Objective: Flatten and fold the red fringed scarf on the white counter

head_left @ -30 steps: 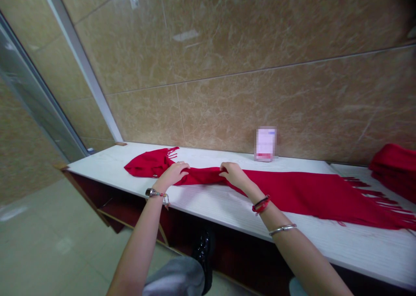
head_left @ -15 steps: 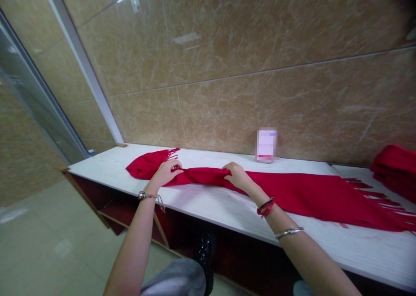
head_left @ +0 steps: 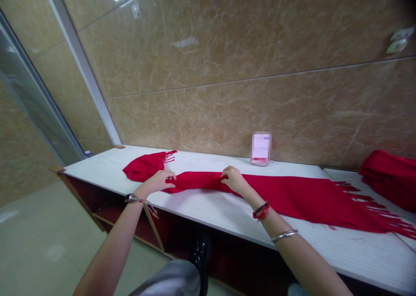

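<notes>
A long red scarf (head_left: 292, 196) lies lengthwise along a white countertop (head_left: 201, 209), its fringed right end spread flat. Toward the left it narrows into a folded strip, and the far left end is bunched, with a short fringe pointing to the wall. My left hand (head_left: 159, 181) grips the strip beside that bunched part, thumb and fingers on either side of the cloth. Farther right, my right hand (head_left: 233, 180) has its curled fingers closed on the scarf where the strip widens. The fingertips of both hands are partly hidden by the cloth.
A stack of folded red cloth (head_left: 386, 179) sits at the counter's right end. Against the tiled wall (head_left: 221, 118) stands a small blurred white and pink card or box (head_left: 260, 148). Open dark red shelves (head_left: 126, 216) are under the counter, and a black shoe (head_left: 199, 255) shows below.
My left hand has slid left along the scarf, and the narrow strip between my hands is longer and flatter. My right hand stays at about the same place on the cloth.
</notes>
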`<state>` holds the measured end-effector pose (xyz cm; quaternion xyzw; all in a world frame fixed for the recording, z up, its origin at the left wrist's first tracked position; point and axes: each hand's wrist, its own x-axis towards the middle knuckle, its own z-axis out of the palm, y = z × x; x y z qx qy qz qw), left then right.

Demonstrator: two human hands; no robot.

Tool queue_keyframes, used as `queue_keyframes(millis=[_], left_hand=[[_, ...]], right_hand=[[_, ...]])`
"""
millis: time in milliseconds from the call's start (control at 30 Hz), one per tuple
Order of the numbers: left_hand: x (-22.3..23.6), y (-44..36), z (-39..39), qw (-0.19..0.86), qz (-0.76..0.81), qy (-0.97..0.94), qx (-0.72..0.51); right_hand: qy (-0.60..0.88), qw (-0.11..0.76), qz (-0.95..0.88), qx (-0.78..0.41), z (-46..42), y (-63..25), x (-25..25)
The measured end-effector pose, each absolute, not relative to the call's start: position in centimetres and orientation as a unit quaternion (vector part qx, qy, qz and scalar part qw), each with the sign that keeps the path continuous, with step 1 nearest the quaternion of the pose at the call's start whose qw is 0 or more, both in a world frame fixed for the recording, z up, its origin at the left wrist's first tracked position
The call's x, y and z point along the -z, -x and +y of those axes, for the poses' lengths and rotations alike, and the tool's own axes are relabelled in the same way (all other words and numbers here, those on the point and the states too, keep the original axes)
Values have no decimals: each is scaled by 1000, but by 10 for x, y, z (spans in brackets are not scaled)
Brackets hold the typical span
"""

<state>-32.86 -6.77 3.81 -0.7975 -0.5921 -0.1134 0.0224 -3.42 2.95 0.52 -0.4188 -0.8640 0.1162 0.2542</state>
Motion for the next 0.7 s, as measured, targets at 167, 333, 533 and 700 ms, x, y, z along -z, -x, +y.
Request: queue_keyframes(millis=[167, 333, 533, 700], left_hand=[[-27, 322, -73, 33, -546, 837, -25], [-24, 318, -78, 62, -541, 835, -85], [-13, 303, -86, 125, -503, 850, -93], [-7, 308, -65, 199, -515, 829, -91]], right_hand=[[388, 230, -882, -137, 23, 32, -6], [252, 180, -939, -147, -1, 25, -8], [173, 135, -970, -102, -28, 20, 19], [168, 136, -969, -124, -30, 13, 36]])
